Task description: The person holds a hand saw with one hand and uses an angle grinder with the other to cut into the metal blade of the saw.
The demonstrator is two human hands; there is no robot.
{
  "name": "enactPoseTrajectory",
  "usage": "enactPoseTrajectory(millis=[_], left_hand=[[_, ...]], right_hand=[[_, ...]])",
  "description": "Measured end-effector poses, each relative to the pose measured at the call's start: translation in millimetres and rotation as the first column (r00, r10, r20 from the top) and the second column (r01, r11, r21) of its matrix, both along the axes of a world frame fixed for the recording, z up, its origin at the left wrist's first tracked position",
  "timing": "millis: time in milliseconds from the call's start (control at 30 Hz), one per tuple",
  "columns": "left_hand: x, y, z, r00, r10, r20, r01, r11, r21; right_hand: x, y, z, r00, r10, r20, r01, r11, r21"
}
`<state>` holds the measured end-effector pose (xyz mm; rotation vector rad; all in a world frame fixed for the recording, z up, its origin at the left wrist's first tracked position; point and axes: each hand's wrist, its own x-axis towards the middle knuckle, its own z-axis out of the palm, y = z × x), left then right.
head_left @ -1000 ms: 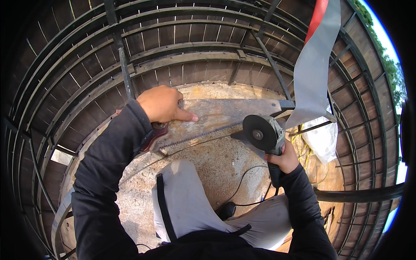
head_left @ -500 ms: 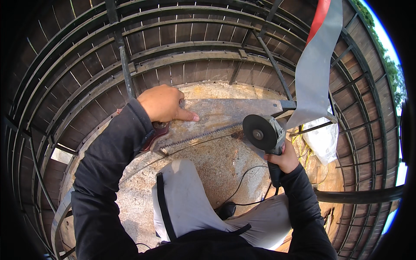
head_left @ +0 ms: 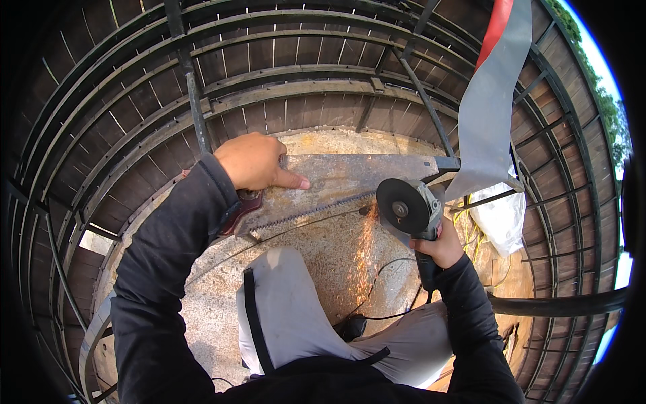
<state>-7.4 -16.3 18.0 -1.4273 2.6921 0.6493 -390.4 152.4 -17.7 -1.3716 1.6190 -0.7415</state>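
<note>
A hand saw (head_left: pixel 350 174) with a worn, rusty blade lies crosswise before me, its toothed edge toward me and its dark red handle at the left. My left hand (head_left: pixel 256 163) grips the blade near the handle, thumb flat on its face and the other fingers over the far edge, partly hidden. In my right hand (head_left: pixel 443 246) is an angle grinder (head_left: pixel 428 210), its black disc at the toothed edge near the saw's right end. Orange sparks (head_left: pixel 365 252) stream from there down toward my legs. The exact contact point is hidden behind the disc.
A black bar (head_left: pixel 447 163) meets the saw's tip beside a hanging grey metal strip (head_left: pixel 494 94). A clear plastic bag (head_left: pixel 499 219) and yellow cord lie at the right. The grinder's black cable (head_left: pixel 397 315) runs by my foot. Slatted walls with metal rails (head_left: pixel 282 101) surround the stained floor.
Sparks now fly from the saw's toothed edge at the grinder disc; half a second ago there were none. Both hands and the saw are nearly where they were.
</note>
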Motion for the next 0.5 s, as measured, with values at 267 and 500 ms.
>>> enactPoseTrajectory(millis=[267, 500], left_hand=[[-0.9, 1.7, 3.0, 1.000, 0.016, 0.011, -0.016, 1.000, 0.012], [-0.1, 2.7, 2.9, 1.000, 0.013, 0.006, -0.013, 1.000, 0.006]], right_hand=[[-4.2, -0.2, -3.1, 0.999, 0.023, -0.023, -0.024, 1.000, -0.009], [-2.8, 0.7, -1.5, 0.999, 0.006, -0.052, -0.008, 1.000, -0.022]])
